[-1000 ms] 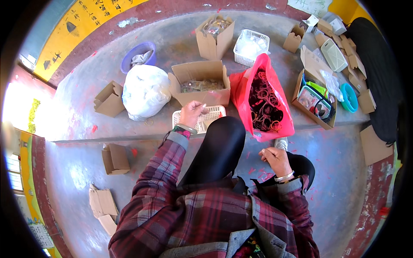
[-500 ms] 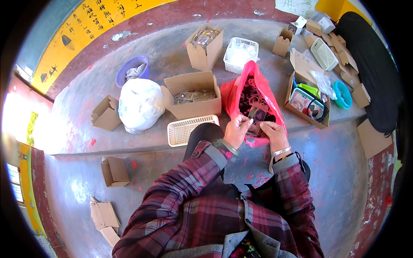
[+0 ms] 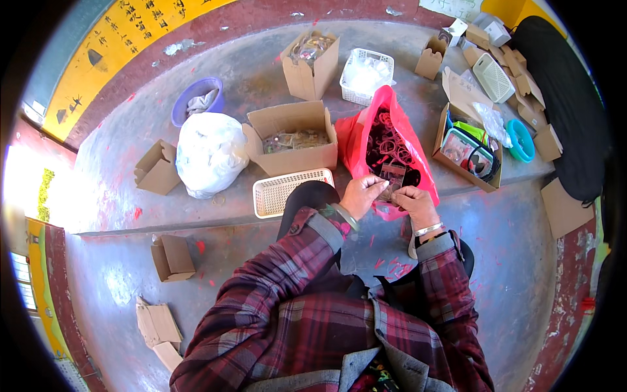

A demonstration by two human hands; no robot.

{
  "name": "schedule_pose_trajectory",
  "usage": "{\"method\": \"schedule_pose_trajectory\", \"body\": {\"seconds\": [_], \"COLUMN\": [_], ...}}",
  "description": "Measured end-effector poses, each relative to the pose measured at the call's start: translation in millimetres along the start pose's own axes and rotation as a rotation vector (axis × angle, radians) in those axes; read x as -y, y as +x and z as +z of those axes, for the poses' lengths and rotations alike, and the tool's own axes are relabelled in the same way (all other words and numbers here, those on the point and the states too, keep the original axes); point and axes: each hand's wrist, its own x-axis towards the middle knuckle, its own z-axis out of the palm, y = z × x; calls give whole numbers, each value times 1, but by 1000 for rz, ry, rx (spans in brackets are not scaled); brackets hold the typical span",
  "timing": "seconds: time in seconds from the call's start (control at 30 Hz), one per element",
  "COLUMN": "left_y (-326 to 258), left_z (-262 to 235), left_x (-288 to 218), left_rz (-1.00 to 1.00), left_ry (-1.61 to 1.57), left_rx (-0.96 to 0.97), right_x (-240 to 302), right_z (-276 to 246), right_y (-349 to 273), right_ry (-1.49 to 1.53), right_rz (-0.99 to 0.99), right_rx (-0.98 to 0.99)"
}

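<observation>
Both hands are together at the near edge of a red plastic bag (image 3: 353,140). Inside the bag lies a pile of thin dark and reddish loops (image 3: 392,140), which look like hair ties or rubber bands. My left hand (image 3: 364,196) is closed in a pinch, thumb against fingers. My right hand (image 3: 418,204) pinches close beside it, fingertips almost meeting. Between them they grip a small clear plastic packet (image 3: 393,172), which stands up over the bag's opening. What is in the packet is too small to make out.
A cream basket (image 3: 260,199) sits left of the bag, behind it an open cardboard box (image 3: 297,163) of small packets. A white stuffed bag (image 3: 212,157), a white basket (image 3: 356,98) and a box of odds and ends (image 3: 450,160) surround it. The raised floor has a step edge (image 3: 215,227).
The view has shifted slightly, so surrounding things sit a little higher. Both hands keep their pinch over the red bag, and the clear packet appears turned a little differently between them.
</observation>
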Motion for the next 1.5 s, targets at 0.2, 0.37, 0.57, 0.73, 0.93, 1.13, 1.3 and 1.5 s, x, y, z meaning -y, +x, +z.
{"method": "schedule_pose_trajectory", "body": {"seconds": [0.2, 0.37, 0.57, 0.73, 0.93, 1.13, 1.3, 1.5], "left_y": [4, 4, 4, -1, 2, 2, 4, 1], "left_z": [-1, 1, 4, 7, 6, 0, 3, 10], "left_x": [14, 13, 13, 3, 16, 12, 14, 8], "left_rz": [-68, -116, -106, -110, 14, -243, -332, -322], "left_ry": [-65, -263, -212, -97, 78, 5, -156, -222], "left_rx": [31, 53, 67, 72, -14, -6, 24, 96], "right_x": [3, -1, -8, -13, -21, -8, 12, -1], "right_z": [6, 4, -2, -3, -4, -8, 0, 2], "right_y": [-3, -2, 0, 1, 2, -1, -9, -8], "right_ry": [63, 59, 10, 1, -160, -175, -501, -460], "right_rz": [16, -9, -27, 3, -62, -103, -501, -437], "right_rx": [-12, -31, -108, -84, -156, -240, -294, -157]}}
